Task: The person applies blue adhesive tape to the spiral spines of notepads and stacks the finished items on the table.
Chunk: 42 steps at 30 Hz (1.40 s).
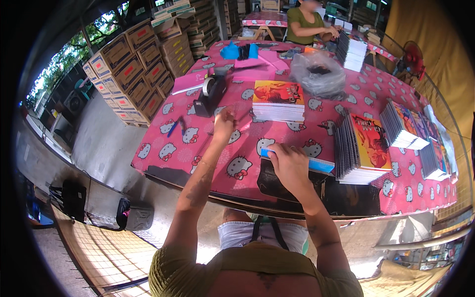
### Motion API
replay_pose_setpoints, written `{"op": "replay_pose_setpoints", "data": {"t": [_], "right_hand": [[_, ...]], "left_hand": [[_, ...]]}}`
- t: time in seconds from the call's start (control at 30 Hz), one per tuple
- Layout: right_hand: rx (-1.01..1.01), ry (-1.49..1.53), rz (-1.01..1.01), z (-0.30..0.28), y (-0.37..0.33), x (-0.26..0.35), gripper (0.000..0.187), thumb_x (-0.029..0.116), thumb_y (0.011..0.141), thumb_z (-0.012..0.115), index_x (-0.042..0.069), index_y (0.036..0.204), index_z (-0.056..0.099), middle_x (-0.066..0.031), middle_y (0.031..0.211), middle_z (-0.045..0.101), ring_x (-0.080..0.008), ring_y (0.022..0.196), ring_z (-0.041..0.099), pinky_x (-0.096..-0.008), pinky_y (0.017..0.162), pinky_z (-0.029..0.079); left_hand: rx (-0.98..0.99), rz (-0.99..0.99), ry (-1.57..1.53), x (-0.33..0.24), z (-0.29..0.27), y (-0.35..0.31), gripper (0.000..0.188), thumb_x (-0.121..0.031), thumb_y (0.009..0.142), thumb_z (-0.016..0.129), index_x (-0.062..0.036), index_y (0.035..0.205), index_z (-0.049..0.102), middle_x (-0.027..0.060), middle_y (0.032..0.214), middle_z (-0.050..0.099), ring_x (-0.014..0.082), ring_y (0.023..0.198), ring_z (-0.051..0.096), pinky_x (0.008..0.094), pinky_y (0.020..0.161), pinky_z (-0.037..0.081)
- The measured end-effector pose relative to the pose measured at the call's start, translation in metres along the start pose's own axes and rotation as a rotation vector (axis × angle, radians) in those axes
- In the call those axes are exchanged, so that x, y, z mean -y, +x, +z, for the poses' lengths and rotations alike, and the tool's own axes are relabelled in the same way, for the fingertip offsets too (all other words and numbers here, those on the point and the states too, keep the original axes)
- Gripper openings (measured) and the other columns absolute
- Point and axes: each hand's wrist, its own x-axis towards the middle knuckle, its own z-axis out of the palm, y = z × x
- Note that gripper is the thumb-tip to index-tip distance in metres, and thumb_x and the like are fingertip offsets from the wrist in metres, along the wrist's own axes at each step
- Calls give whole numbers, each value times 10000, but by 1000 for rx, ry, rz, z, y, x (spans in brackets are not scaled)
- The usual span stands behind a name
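Cartons point(129, 69) stacked on the floor, far left, well apart from the work; no hazard judged from them

Blue-handled hand tool point(173, 127) loose on the pink patterned cloth point(213, 171); pliers or cutters by shape; a sweep of the left forearm could knock it, since it lies near and nothing pens it in

Black tape dispenser point(211, 96) just beyond the left hand point(224, 123); a quick reach could bump knuckles on it

Left hand: fingers curled, knuckles up, over the cloth; something thin and faint, perhaps a clear coil, shows near the fingertips; cannot tell whether it is gripped; if it is a coil, risk of snagging or bending through uneven pull

Centre stack of books point(278, 101), red-and-yellow cover on top, between the hands and farther out; a stray knock could skew it

Right hand point(289, 166): palm down, fingers spread across a blue-and-white piece point(321, 165), booklet or strip, seen nearly edge-on; contact looks clear, but cannot tell whether fingers close around it

Piece lies at the near side of the table, by the dark bare patch point(346, 195); light pressure could let it skid, and its right end is close to the spiral-bound stack point(363, 143), whose dark coils might catch a corner
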Motion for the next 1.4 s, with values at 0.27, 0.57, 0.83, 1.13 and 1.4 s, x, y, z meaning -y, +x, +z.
{"op": "replay_pose_setpoints", "data": {"t": [0.27,0.57,0.83,1.13,1.4], "right_hand": [[83,-8,36,-5,4,-4,164,169,884,682,140,1035,625,-63,808,691,-275,704,678,-414,689,523],[65,-17,38,-5,5,-2,136,181,893,673,145,1017,629,-58,814,685,-275,716,676,-418,702,522],[93,6,27,-8,3,-4,141,192,896,679,132,1016,634,-67,840,684,-290,730,672,-420,693,523],[45,-66,-11,-30,-2,-7,152,177,888,671,88,1007,637,-85,828,671,-293,769,682,-427,712,523],[157,2,103,-28,-6,-19,91,162,894,639,94,955,640,-78,835,686,-295,733,687,-436,676,526]], "left_hand": [[306,515,531,-90,6,-147,263,-135,988,657,24,1197,680,44,830,615,113,645,546,251,597,449],[255,420,529,-87,10,-144,159,-72,947,672,17,1062,737,128,846,693,152,592,594,317,560,477],[472,577,515,-99,9,-113,250,-196,931,695,-38,1122,670,172,912,681,285,744,673,398,631,512],[704,570,725,-99,11,-97,253,-191,917,726,-27,1093,647,131,950,624,305,758,639,402,657,512],[208,845,1187,-79,63,-146,842,-612,992,405,111,1424,431,286,1466,446,467,1393,367,653,1145,155]]}}
